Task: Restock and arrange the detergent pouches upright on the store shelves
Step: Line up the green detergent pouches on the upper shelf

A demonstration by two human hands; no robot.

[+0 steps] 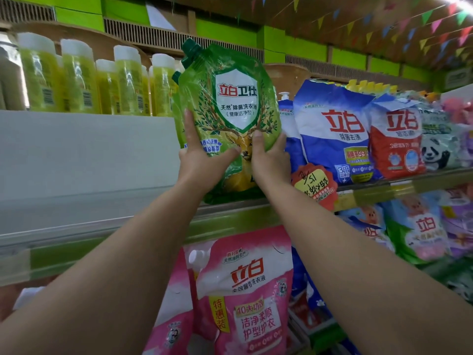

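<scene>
Head view: green pouch point(230, 119) upright, deer-printed.

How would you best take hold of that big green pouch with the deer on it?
Probably by the lower half of the green pouch, from the front, one hand per side, as the left hand and right hand do now. It is wide, soft and floppy, and its spout is off in the top corner.

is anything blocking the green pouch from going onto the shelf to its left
Nothing visible does. Both hands, left hand and right hand, already hold the green pouch at the shelf edge; the shelf space left of it looks bare. Another green pouch stands just behind.
</scene>
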